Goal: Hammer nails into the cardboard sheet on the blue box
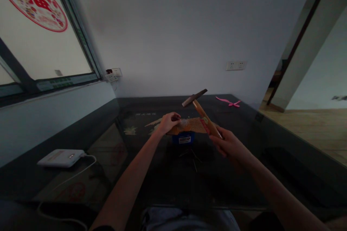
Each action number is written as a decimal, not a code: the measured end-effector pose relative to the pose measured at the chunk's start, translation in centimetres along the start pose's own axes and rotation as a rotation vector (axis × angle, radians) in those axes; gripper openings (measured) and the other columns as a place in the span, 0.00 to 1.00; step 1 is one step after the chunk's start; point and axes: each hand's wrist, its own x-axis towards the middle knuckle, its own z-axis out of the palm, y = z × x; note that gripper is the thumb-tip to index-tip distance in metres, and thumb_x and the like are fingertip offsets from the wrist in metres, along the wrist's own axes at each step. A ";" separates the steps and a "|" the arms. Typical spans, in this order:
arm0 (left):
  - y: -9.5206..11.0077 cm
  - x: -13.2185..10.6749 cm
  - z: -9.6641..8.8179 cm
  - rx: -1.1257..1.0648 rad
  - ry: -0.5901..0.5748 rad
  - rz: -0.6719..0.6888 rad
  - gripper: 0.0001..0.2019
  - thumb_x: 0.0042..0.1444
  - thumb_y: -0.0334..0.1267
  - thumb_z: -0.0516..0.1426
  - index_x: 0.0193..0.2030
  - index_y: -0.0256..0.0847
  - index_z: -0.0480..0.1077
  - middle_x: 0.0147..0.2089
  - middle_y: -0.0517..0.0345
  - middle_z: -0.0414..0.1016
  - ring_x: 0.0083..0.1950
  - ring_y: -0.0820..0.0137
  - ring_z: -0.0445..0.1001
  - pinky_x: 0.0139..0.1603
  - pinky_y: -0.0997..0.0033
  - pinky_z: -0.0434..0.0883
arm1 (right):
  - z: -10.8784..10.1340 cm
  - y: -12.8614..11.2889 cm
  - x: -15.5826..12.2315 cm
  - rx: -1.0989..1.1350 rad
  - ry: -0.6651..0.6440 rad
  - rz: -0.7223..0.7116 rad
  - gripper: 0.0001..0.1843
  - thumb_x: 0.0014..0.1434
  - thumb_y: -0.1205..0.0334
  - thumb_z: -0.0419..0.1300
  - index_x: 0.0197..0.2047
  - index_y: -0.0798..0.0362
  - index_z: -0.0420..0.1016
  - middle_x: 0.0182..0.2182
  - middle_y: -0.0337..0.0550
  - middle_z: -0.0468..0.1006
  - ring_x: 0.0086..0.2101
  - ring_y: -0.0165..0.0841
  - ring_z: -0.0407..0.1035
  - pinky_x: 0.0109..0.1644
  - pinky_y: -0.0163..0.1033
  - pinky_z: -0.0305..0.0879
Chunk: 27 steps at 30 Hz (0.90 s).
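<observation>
In the head view my right hand (226, 140) is closed round the wooden handle of a hammer (204, 117). Its dark metal head is raised above the table, tilted up to the right. My left hand (169, 122) rests at the left part of a brown cardboard piece (189, 125), fingers bent together; what they pinch, if anything, is too small to see. Under the cardboard stands a blue box (183, 138) with a white label. Several thin nail-like pieces (194, 160) lie on the table in front of the box.
The dark glossy table (162, 184) meets the wall behind. A white power bank (62, 158) with a white cable (78, 173) lies at left. A pink ribbon (230, 103) lies at the back right, and a dark flat object (295, 173) at the right edge.
</observation>
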 end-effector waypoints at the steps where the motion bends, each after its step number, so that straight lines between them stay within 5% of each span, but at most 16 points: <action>1: 0.0 -0.1 -0.1 -0.003 -0.004 0.013 0.10 0.47 0.31 0.58 0.39 0.36 0.71 0.37 0.54 0.76 0.39 0.70 0.74 0.44 0.69 0.71 | 0.4 0.7 -0.2 0.053 0.025 -0.004 0.13 0.55 0.54 0.54 0.40 0.52 0.59 0.16 0.26 0.59 0.10 0.21 0.53 0.11 0.27 0.51; 11: 0.2 -0.7 -0.1 0.083 0.107 0.049 0.08 0.49 0.29 0.56 0.38 0.37 0.70 0.37 0.56 0.74 0.38 0.73 0.73 0.42 0.73 0.70 | 1.9 3.9 -0.9 0.308 0.194 -0.039 0.14 0.53 0.53 0.57 0.38 0.51 0.59 0.17 0.26 0.59 0.10 0.20 0.53 0.11 0.28 0.49; 17: 5.1 -3.3 -1.1 0.242 0.213 0.212 0.10 0.54 0.31 0.52 0.44 0.38 0.68 0.43 0.52 0.72 0.45 0.70 0.70 0.49 0.70 0.66 | 1.6 4.1 -1.0 0.304 0.257 -0.051 0.14 0.53 0.53 0.58 0.37 0.51 0.59 0.16 0.25 0.60 0.10 0.21 0.53 0.11 0.28 0.49; 19: 7.2 -4.9 -0.9 0.260 0.104 0.268 0.09 0.57 0.33 0.51 0.43 0.39 0.68 0.43 0.53 0.72 0.45 0.69 0.70 0.49 0.70 0.65 | 1.7 4.4 -0.9 0.298 0.253 -0.038 0.14 0.53 0.53 0.58 0.38 0.52 0.59 0.16 0.26 0.60 0.10 0.21 0.54 0.11 0.28 0.49; 22: 8.8 -7.2 0.5 0.283 -0.233 0.361 0.09 0.58 0.34 0.50 0.43 0.41 0.69 0.42 0.55 0.73 0.45 0.69 0.70 0.48 0.71 0.65 | 1.8 4.6 -0.7 0.302 0.239 -0.028 0.14 0.53 0.54 0.57 0.38 0.52 0.59 0.15 0.25 0.60 0.10 0.21 0.53 0.11 0.28 0.49; 25: 8.4 -8.7 2.3 0.348 -0.569 0.490 0.09 0.57 0.32 0.51 0.43 0.42 0.69 0.43 0.56 0.73 0.45 0.71 0.70 0.47 0.74 0.65 | 1.9 4.6 -0.7 0.295 0.228 -0.033 0.14 0.53 0.53 0.57 0.38 0.52 0.59 0.16 0.26 0.60 0.10 0.20 0.53 0.11 0.28 0.48; 27: 7.6 -9.3 3.2 0.403 -0.685 0.552 0.08 0.56 0.31 0.52 0.42 0.42 0.69 0.42 0.57 0.72 0.45 0.71 0.70 0.46 0.74 0.64 | 1.9 4.6 -0.7 0.286 0.224 -0.038 0.14 0.53 0.53 0.56 0.38 0.52 0.59 0.16 0.26 0.59 0.10 0.20 0.53 0.11 0.28 0.48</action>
